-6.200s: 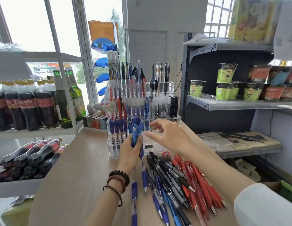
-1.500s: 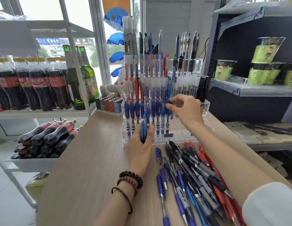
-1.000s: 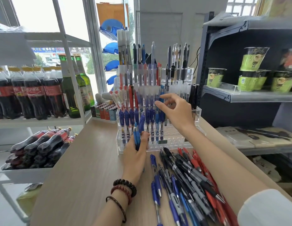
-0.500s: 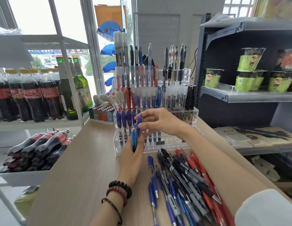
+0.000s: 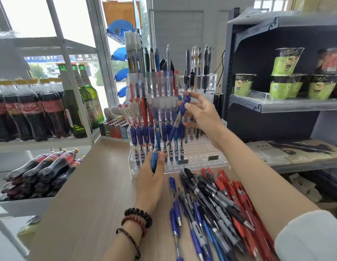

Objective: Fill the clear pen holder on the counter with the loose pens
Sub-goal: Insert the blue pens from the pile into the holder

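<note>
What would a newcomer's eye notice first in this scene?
A tiered clear acrylic pen holder full of upright pens stands on the wooden counter. Before it, the right hand pinches a blue plastic pen; the left hand grips more blue pens. Nearer lie heaped loose blue, black and red pens.

A small shop: shelved cola bottles (image 5: 30, 112), instant-noodle cups (image 5: 288, 61), pen display (image 5: 163, 113).

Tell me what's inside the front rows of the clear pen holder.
In the clear pen holder, upright blue pens fill the front rows' left part; holes further right hold nothing. The left hand, gripping spare pens, covers some lower slots.
</note>
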